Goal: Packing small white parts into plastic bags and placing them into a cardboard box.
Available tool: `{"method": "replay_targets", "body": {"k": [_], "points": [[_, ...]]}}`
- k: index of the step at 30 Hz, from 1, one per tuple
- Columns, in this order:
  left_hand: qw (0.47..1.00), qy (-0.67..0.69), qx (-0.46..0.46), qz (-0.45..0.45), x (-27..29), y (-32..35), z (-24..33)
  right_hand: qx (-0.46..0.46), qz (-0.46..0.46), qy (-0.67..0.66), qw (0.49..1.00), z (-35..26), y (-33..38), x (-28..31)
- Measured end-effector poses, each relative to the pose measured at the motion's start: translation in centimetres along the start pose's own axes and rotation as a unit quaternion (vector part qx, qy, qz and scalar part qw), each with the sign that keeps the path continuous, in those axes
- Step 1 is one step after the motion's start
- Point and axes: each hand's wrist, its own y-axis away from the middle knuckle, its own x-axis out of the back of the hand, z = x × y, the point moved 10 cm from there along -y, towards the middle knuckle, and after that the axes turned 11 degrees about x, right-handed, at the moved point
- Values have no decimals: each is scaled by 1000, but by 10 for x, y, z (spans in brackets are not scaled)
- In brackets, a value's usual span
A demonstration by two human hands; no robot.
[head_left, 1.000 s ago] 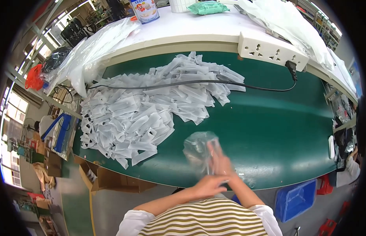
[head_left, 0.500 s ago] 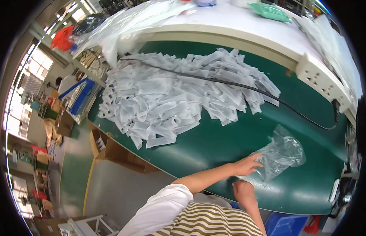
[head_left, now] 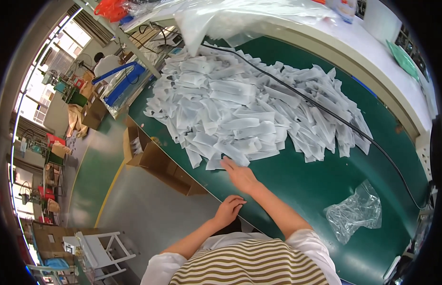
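A large heap of frosted, whitish flat plastic pouches [head_left: 230,111] covers the left and middle of the green worktop. My right hand [head_left: 241,176] reaches to the heap's near edge, fingers stretched out and touching a pouch [head_left: 234,155] there. My left hand [head_left: 229,210] is closer to me, at the table's front edge, its fingers curled together; whether anything is inside them is hidden. A crumpled clear plastic bag [head_left: 356,213] lies on the worktop to the right, apart from both hands.
A black cable [head_left: 320,105] runs across the heap to the right. A raised white shelf [head_left: 373,61] borders the back, with clear sheeting [head_left: 206,23] hanging off it. An open cardboard box [head_left: 166,168] stands below the front-left edge; a white stool frame [head_left: 104,251] is on the floor.
My left hand has let go of the clear bag and drawn back left to the table edge. My right hand has moved left and forward to the heap. The view has shifted too.
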Motion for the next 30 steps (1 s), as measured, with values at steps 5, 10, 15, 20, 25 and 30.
{"method": "replay_targets", "body": {"k": [5,10,15,20,25,30], "points": [[999,-6,22,27,36,-4,-23,-59,-62,92,992,13,0,-35],[999,-14,-13,48,54,-20,-19,-108,42,91,989,18,53,-13],[962,-190,-162,113,83,-55,48,-133,28,-21,991,20,85,-6],[954,-235,-168,-84,33,-55,-27,-170,62,-79,980,5,64,35],[943,-192,-257,-89,24,-43,-19,-249,132,67,957,50,48,37],[955,-173,-226,-80,31,-46,-16,-229,82,-1,970,50,55,13]]}}
